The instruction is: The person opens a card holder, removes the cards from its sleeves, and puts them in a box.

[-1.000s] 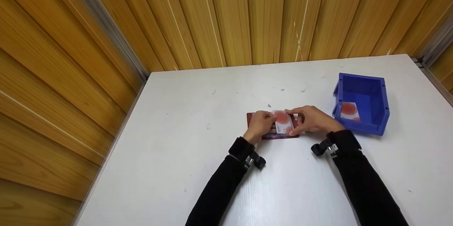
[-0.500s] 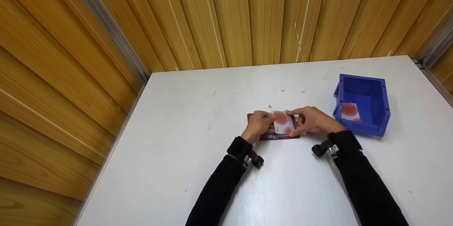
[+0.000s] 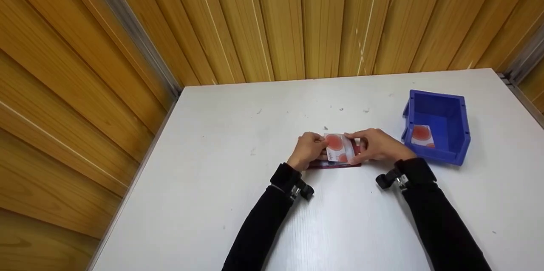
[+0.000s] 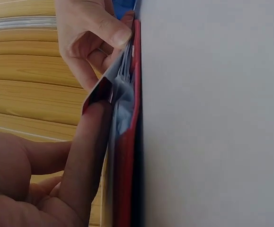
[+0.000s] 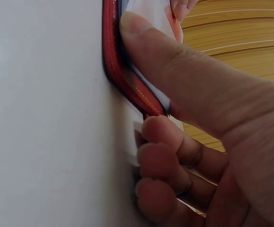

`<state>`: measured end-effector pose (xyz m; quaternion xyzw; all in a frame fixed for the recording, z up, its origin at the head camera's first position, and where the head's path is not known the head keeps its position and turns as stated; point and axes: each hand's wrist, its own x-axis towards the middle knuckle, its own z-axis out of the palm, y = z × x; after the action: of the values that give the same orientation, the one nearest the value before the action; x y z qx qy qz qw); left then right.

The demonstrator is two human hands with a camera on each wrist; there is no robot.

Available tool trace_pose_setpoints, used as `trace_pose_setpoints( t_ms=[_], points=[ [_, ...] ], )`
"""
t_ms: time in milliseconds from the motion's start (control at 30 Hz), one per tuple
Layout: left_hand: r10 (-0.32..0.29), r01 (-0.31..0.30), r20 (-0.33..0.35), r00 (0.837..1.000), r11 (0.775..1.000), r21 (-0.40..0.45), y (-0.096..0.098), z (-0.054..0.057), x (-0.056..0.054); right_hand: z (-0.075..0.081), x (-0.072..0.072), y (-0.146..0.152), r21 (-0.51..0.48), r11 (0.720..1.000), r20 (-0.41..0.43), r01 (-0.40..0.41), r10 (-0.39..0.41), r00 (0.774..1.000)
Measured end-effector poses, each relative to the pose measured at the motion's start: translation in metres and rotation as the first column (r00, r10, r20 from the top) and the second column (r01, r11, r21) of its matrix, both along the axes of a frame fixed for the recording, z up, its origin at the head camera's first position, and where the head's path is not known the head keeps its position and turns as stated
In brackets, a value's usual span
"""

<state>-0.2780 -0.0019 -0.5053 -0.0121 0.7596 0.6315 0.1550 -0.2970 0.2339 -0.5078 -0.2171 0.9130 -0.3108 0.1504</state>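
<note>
A red card holder (image 3: 316, 166) with stitched edges and clear plastic sleeves lies opened on the white table. Above it, a white card (image 3: 335, 154) with red circles is partly in a clear sleeve (image 3: 349, 151). My left hand (image 3: 307, 151) pinches the card's left edge; in the left wrist view a finger lies under the lifted card (image 4: 92, 94). With thumb and fingers, my right hand (image 3: 378, 144) grips the sleeve's right side. Close up in the right wrist view, the thumb presses near the red stitched edge (image 5: 110, 42). Part of the holder is hidden by both hands.
To the right stands a blue bin (image 3: 451, 128) with a similar red-and-white card (image 3: 423, 135) inside. Wood-patterned walls (image 3: 280, 20) rise behind and to the left of the white table (image 3: 221, 143).
My left hand has shifted slightly left with the card, and more of the clear sleeve shows at the card's right. My right hand stays at the sleeve's right side.
</note>
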Motion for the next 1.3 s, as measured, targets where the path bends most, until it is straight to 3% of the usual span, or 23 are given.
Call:
trace_pose_setpoints(
  t_ms=[333,667,1000,1300],
  points=[
    [0.009,-0.008,0.016,1.0,0.999,-0.052,-0.016,0.002,-0.001,-0.003,0.002,0.001,-0.019,1.0,0.017,0.001,-0.001,1.0],
    [0.029,-0.03,-0.014,0.999,0.996,-0.081,-0.03,0.007,0.001,-0.003,0.001,0.001,-0.009,1.0,0.026,0.002,-0.002,1.0],
    [0.033,-0.034,-0.01,0.999,0.999,-0.031,-0.039,0.009,-0.004,-0.004,0.001,0.001,-0.011,1.0,0.02,0.006,-0.006,1.0],
    [0.062,-0.062,-0.019,0.998,0.998,0.013,-0.049,0.029,-0.007,0.001,0.0,0.0,0.002,1.0,0.01,0.014,-0.015,1.0]
  ],
)
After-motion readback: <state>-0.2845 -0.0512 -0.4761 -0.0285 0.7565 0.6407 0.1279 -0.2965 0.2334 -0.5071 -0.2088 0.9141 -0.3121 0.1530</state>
